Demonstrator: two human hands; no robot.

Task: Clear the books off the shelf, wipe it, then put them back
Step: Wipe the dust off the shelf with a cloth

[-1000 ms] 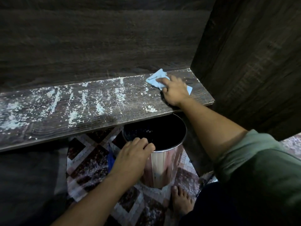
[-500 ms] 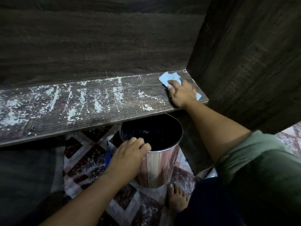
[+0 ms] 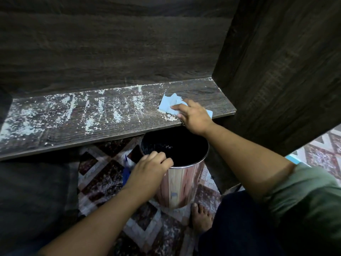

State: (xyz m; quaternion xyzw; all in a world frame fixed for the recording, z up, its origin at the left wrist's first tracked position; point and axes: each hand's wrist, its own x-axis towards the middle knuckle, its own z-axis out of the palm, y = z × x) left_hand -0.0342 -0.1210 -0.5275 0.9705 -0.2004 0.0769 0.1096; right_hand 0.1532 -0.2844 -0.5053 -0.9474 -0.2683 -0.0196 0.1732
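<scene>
The person's right hand lies flat on a light blue cloth toward the right end of the dark wooden shelf, close to its front edge; the fingers are nearly straight and pressed down on the cloth, pointing toward ten o'clock, with nothing curled round it. The cloth is crumpled, and most of it shows at nine to eleven o'clock of the hand, with one corner sticking out at three o'clock of the wrist. A small heap of pale crumbly dust sits just beside the cloth's lower edge, at the shelf's front lip. From the cloth toward nine o'clock, the shelf is covered with white dust streaks and patches that grow thicker near the left end, while the stretch at one o'clock of the hand, up to the side panel, looks dark and bare. No books are in view. Below the shelf, at six o'clock of the right hand, stands a bin with wood-pattern sides and a dark inside. The left hand grips its near-left rim, fingers curled over the edge. The bin rests on a patterned floor, with a bare foot at five o'clock of it.
</scene>
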